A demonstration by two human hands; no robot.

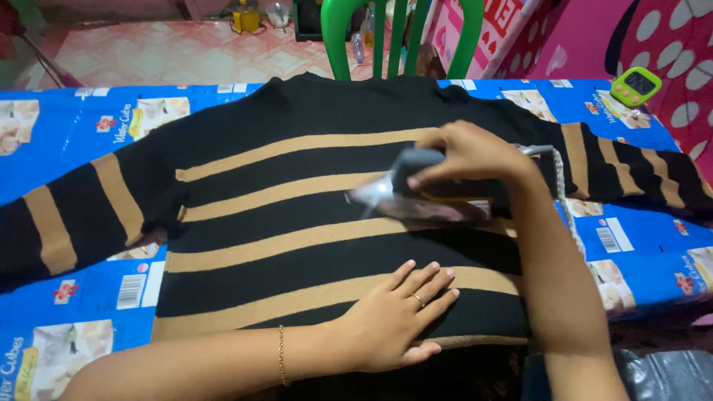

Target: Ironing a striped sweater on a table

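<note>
Black knit with tan stripes fills our view: a sweater (297,215) lies flat, front up, across a table covered in blue printed plastic sheeting (67,134), its sleeves stretched out to both sides. We see the left hand (394,315) spread open, palm down, pressing the sweater's lower hem flat, with a ring on one finger and a thin chain at the wrist. The right hand (468,152) is closed around the handle of an iron (416,199), which rests on the sweater's middle, its tip pointing left; a cord (568,215) trails off to the right. Beyond the table stands a green plastic chair (401,37), and a small green timer (636,85) sits at the far right corner.
</note>
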